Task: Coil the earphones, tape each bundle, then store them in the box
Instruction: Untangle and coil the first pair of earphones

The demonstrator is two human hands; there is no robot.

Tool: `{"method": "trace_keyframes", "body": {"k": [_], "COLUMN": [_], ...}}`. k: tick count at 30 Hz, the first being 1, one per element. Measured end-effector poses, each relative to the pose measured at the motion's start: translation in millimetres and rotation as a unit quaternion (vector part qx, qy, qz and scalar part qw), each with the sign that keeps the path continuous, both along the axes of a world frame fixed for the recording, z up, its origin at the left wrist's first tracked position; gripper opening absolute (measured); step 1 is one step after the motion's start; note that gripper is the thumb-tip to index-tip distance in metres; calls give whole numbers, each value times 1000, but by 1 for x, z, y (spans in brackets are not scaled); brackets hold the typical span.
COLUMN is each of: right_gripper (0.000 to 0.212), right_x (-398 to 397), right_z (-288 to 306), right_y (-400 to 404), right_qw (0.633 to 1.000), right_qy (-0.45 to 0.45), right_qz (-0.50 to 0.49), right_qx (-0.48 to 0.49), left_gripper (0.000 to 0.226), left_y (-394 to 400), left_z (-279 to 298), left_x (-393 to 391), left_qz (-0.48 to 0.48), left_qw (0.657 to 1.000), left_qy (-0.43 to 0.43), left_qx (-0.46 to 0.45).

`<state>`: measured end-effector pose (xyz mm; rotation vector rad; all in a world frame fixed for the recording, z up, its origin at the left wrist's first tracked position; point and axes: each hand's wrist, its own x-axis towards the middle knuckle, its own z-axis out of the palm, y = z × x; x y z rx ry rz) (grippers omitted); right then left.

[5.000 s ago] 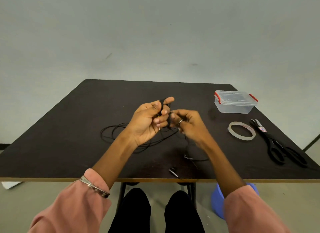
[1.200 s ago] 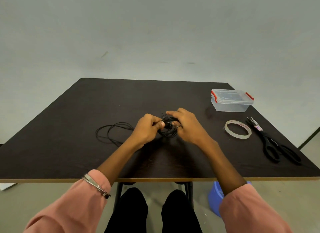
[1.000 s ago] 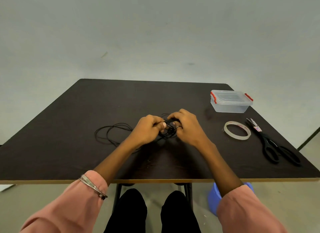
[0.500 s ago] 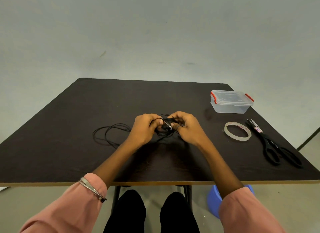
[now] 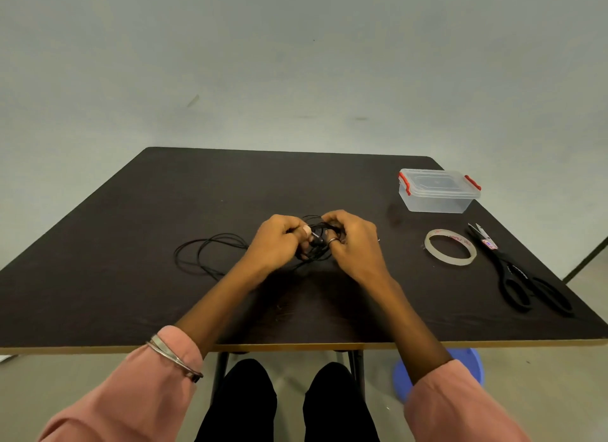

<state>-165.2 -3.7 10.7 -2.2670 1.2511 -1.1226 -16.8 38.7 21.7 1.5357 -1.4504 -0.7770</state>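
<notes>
**Both hands closed on a coiled earphone bundle at mid-table**

Left hand (image 5: pixel 278 240) and right hand (image 5: pixel 353 240) drawn close together over the middle of the dark table (image 5: pixel 131 277); fingers of both curled in, pinching a small black earphone bundle (image 5: pixel 316 240) held between them; bundle tight and tangled-looking, exact lie of its loops too small to make out; ring on a finger of the right hand.

To the left of the hands, flat on the table: a second black earphone cable (image 5: pixel 210 252) in loose wide loops, one end running under the left wrist.

To the right, well apart from the hands: clear plastic box (image 5: pixel 437 191) with red clips, lid on, near the far right corner; nearer than it, a roll of clear tape (image 5: pixel 450 246) lying flat; just beside the roll, black scissors (image 5: pixel 516 273), blades pointing away, handles toward the near edge.

Pink sleeves pushed up both forearms; metal bangle (image 5: pixel 174 359) over the left sleeve.
</notes>
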Motion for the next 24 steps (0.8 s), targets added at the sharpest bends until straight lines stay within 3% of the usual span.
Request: {"method": "trace_keyframes", "body": {"k": [5,9,12,14,18,24], "right_gripper": [37,62,51,33,15,13], "right_x": [-7,-12,-13,-12,-8,-5], "right_z": [-3,-6,-2,2,7,7], "right_y": [0,0,-4,-5,1,2], "right_qw": [998,990,987,981,912,868], "right_qy": [-26,13,-8,-102,-285,-356], "right_qz": [50,111,133,164,195,163], "right_qx": [16,-82,-95,-7,221,305], "left_gripper": [28,30,33,34,29,30], "left_y": [4,4,2,0,-2,-1], "left_z": [6,9,12,14,18,20], "left_x": [5,5,6,7,6,10], "left_qz": [-81,-72,-66,-84,-113,-143], "left_qw": [968,969,972,972,964,959], "left_qy": [206,206,189,184,206,199], "left_qx": [116,118,120,123,124,143]}}
